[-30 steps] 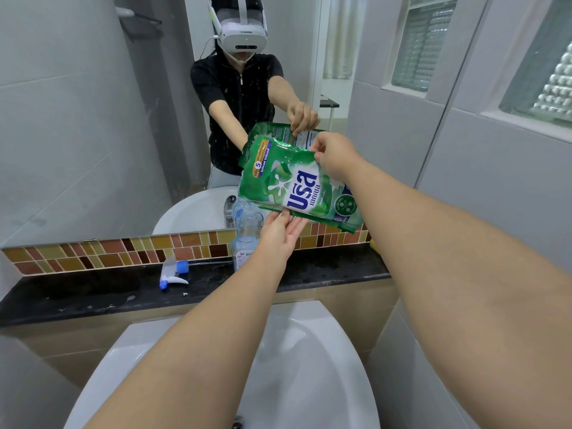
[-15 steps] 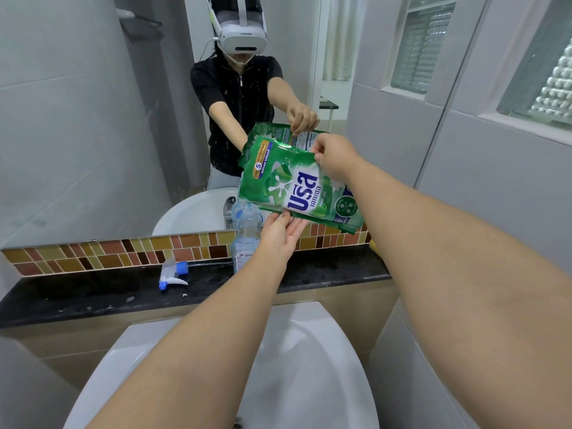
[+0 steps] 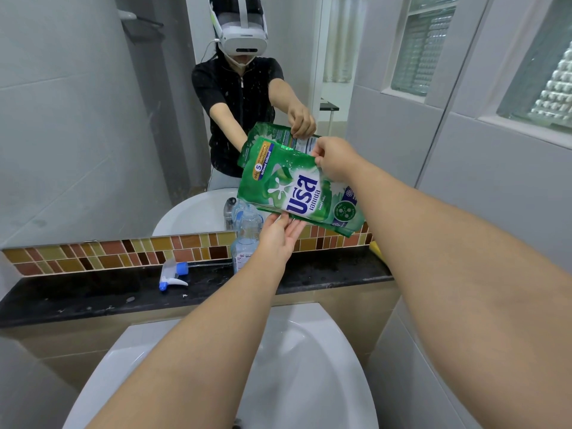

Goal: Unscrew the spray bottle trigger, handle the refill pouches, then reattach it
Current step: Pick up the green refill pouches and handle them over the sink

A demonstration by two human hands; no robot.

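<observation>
Green glossy pouch (image 3: 297, 190) pinched at top corner by right hand (image 3: 332, 159); left hand (image 3: 278, 236) open, flat beneath (fingertips touching). Clear bottle (image 3: 246, 239) uncapped near table (image 3: 93, 292) back edge; trigger (image 3: 173, 275) lying apart.

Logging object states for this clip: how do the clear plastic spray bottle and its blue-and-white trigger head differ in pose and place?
The clear plastic spray bottle stands upright; the blue-and-white trigger head lies on its side. The bottle sits behind the left hand and under the green refill pouch, partly hidden; the trigger head lies apart to the left, in plain sight. Both rest on the black stone ledge, untouched.
</observation>
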